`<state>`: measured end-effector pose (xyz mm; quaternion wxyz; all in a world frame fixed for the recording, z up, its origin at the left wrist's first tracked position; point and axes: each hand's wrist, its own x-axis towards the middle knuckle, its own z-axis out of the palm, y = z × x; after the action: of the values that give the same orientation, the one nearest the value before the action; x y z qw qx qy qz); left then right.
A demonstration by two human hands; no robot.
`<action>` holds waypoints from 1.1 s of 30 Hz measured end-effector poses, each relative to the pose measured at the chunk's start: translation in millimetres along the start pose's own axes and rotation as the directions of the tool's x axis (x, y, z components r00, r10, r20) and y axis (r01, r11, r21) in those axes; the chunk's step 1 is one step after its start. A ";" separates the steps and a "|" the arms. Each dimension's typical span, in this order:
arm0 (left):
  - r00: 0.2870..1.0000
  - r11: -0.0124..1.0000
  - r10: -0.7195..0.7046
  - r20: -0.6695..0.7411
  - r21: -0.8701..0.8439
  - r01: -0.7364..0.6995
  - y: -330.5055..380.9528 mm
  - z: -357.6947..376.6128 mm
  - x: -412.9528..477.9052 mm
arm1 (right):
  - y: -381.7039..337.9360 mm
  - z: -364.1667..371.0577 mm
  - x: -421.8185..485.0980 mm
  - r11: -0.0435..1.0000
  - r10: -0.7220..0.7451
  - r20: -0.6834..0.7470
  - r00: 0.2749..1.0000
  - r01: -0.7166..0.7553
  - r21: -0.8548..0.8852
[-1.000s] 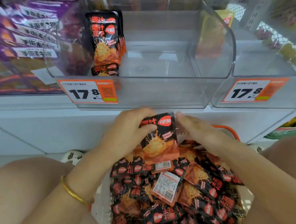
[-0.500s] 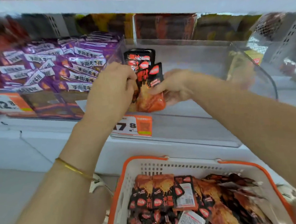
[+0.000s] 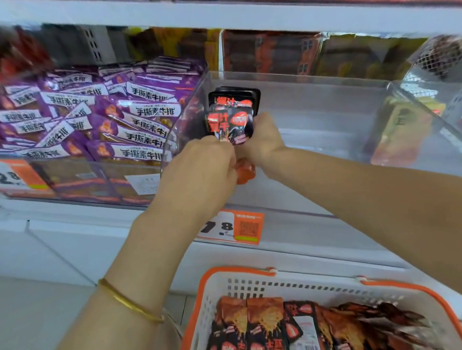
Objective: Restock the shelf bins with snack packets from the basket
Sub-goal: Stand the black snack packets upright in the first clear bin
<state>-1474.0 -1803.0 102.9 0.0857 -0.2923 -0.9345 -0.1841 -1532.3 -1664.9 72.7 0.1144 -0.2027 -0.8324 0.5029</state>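
A black-and-orange snack packet (image 3: 231, 124) stands upright inside the clear middle shelf bin (image 3: 314, 99), just in front of a short row of the same packets (image 3: 237, 94) at the bin's left wall. My left hand (image 3: 201, 168) grips its lower left side and my right hand (image 3: 261, 142) grips its right edge, both over the bin's front lip. Below at the bottom right, the white basket with an orange rim (image 3: 231, 285) holds several more of these packets (image 3: 264, 332).
The bin on the left is piled with purple packets (image 3: 99, 120) above a 12.8 price tag (image 3: 10, 174). An orange price tag (image 3: 235, 227) hangs under the middle bin. The bin on the right holds a yellow packet (image 3: 402, 126). A shelf board runs overhead.
Both hands lifted the packet out of the basket, up to the shelf, and then deeper into the middle bin against the standing row. The view tilted upward.
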 end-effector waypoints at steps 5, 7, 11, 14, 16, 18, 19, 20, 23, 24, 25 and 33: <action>1.000 0.999 -0.004 0.013 -0.048 0.004 -2.1 3.9 5.6 | 4.9 1.4 6.7 0.970 -0.198 -0.232 0.952 0.156 -0.187; 1.000 0.998 -0.006 0.013 -0.069 0.007 -1.8 5.2 4.9 | 2.3 3.6 8.3 0.970 -0.197 -0.256 0.946 0.151 -0.190; 1.000 0.995 -0.016 -0.006 -0.102 0.015 -2.8 7.4 4.1 | 0.9 11.6 6.8 0.982 -0.168 -0.224 0.960 0.142 -0.128; 1.000 0.992 -0.020 -0.016 -0.125 0.018 -2.2 7.3 3.6 | 3.0 13.9 6.2 0.986 -0.029 -0.179 0.983 -0.001 -0.167; 1.000 0.992 -0.022 -0.011 -0.122 0.020 -1.8 6.9 3.1 | 2.6 13.7 5.1 0.983 0.090 -0.157 0.984 -0.113 -0.145; 1.000 0.992 -0.023 -0.005 -0.126 0.023 -2.0 6.8 2.8 | 2.3 15.3 6.3 0.980 0.167 -0.132 0.977 -0.179 -0.085; 1.000 0.991 -0.024 -0.006 -0.130 0.023 -2.1 6.9 2.8 | 1.9 16.7 8.3 0.978 0.196 -0.123 0.973 -0.204 -0.052; 1.000 0.991 -0.023 -0.007 -0.135 0.022 -2.1 7.0 2.9 | 1.7 18.4 11.4 0.974 0.217 -0.121 0.969 -0.223 -0.035; 1.000 0.991 -0.028 0.000 -0.134 0.028 -2.3 7.9 3.5 | 0.5 23.3 20.3 0.958 0.225 -0.112 0.968 -0.241 -0.154; 1.000 0.991 -0.031 0.000 -0.133 0.030 -2.3 8.0 3.8 | 0.6 24.5 22.4 0.949 0.217 -0.113 0.970 -0.236 -0.207; 0.999 0.991 -0.032 -0.003 -0.133 0.031 -2.6 8.2 3.8 | 1.0 24.9 23.5 0.940 0.213 -0.112 0.971 -0.235 -0.247; 0.998 0.987 -0.042 -0.046 -0.158 0.035 -4.0 7.6 4.2 | 6.5 21.5 23.5 0.901 0.200 -0.047 0.979 -0.202 -0.384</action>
<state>-1480.1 -1800.9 95.8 0.0817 -0.2754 -0.9202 -0.2659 -1560.4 -1668.6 56.6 0.0226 -0.3077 -0.8894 0.3372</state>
